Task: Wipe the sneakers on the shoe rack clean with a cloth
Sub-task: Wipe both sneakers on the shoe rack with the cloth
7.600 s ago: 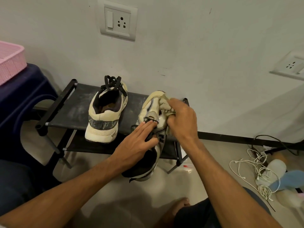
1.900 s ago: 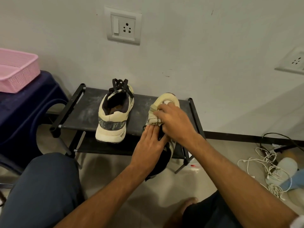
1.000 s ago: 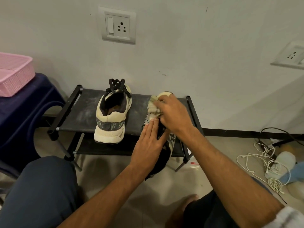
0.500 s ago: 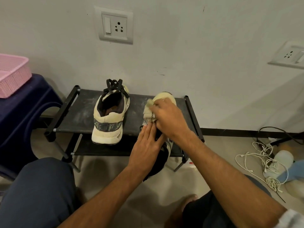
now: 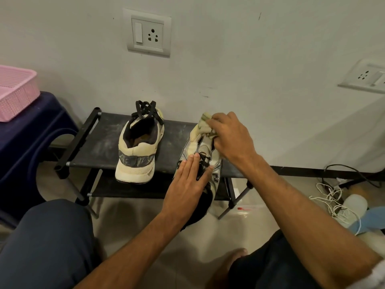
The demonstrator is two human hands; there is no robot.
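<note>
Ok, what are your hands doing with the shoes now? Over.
Right hand grips cloth at toe of right sneaker. Left hand flat on its laces. Other sneaker untouched. Nothing blocking.

1. Right-hand sneaker [image 5: 200, 147], centre of the frame: a bold block logo like the letter "N", dark on the silver side panel.
2. Left-hand sneaker [image 5: 138, 151], centre left: dark lettering on the tongue label and faint embossed marks on the heel, both too small to read.
</note>
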